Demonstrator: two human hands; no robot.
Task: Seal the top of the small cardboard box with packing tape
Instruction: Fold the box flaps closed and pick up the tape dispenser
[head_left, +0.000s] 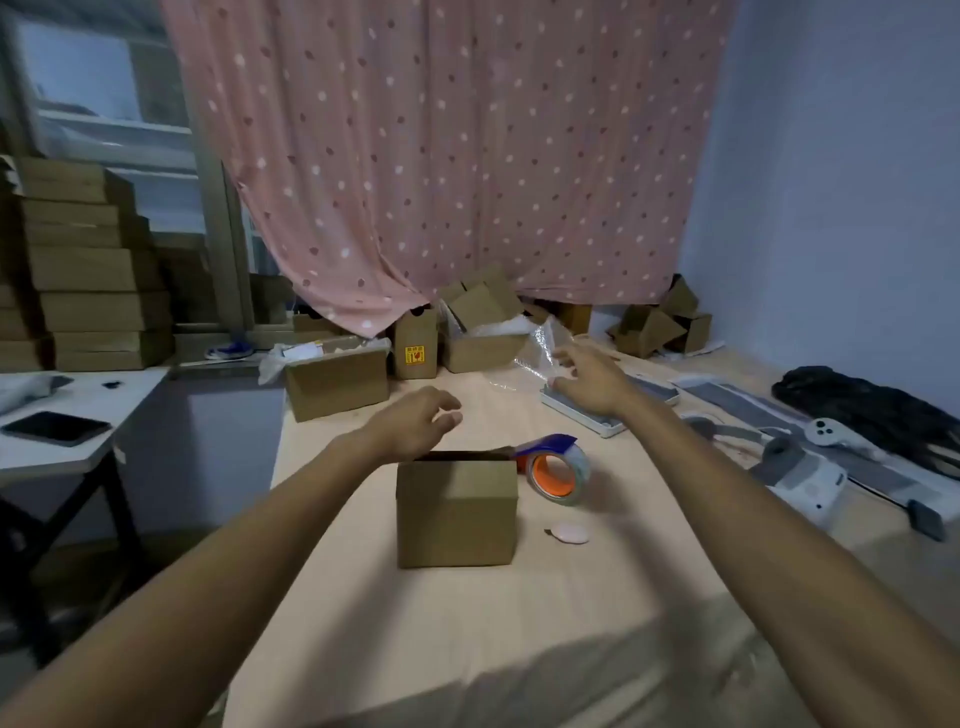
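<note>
Pale wooden tabletop (467, 613) before a pink dotted curtain (441, 156), cardboard cartons stacked around. I see my left hand (415, 423) loosely curled, holding nothing, poised just behind the small cardboard box (457, 512), whose back flap looks unsealed. My right hand (592, 382), fingers spread and empty, reaches well beyond it toward clear plastic film (535, 348). The tape dispenser (556, 470) lies just beside the box's right rear corner, nearer my right hand, which I judge should fetch it.
</note>
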